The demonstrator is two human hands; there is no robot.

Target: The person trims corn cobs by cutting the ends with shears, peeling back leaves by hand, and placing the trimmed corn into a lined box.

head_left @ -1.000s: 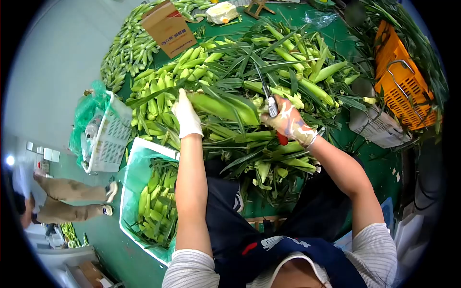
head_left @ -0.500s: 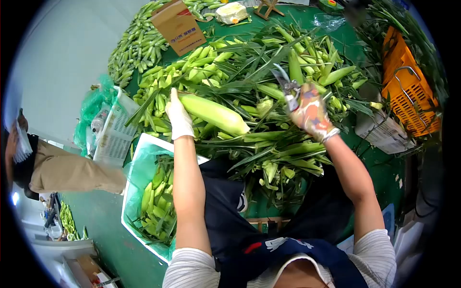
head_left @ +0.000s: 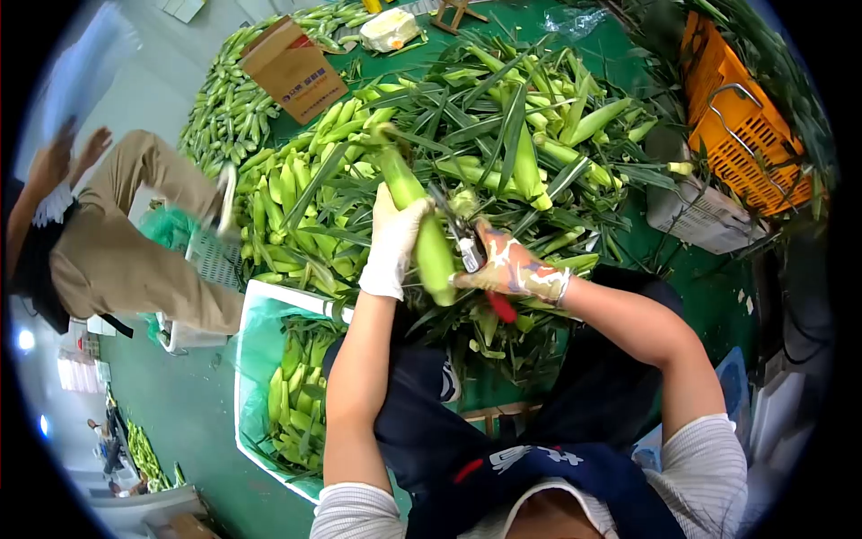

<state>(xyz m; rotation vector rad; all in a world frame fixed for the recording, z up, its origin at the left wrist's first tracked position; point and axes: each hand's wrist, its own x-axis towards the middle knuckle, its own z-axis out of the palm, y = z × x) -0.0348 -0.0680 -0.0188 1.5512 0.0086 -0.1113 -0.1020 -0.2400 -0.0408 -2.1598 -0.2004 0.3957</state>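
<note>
My left hand [head_left: 393,235], in a white glove, is closed around a green ear of corn [head_left: 420,220] that tilts down to the right. My right hand [head_left: 514,262], in a camouflage-patterned glove, grips pruning shears [head_left: 469,251] with a red handle showing below. The shears are right beside the ear; whether the blades touch it is blurred. Beyond both hands lies a heap of corn ears [head_left: 530,171] with long dark leaves. By my left forearm stands a white box [head_left: 241,377] with a green plastic liner, holding green ears or husks.
An orange crate [head_left: 745,135] and a grey crate [head_left: 696,216] stand at the right. A cardboard box [head_left: 292,72] sits behind the heap, near another spread of corn [head_left: 220,130]. At the left, a person [head_left: 135,234] in tan trousers stands by a white basket [head_left: 211,260].
My left hand has turned the ear steeper and drawn it toward the middle. My right hand has come left and down with the shears, beside the ear. The person at left has moved closer.
</note>
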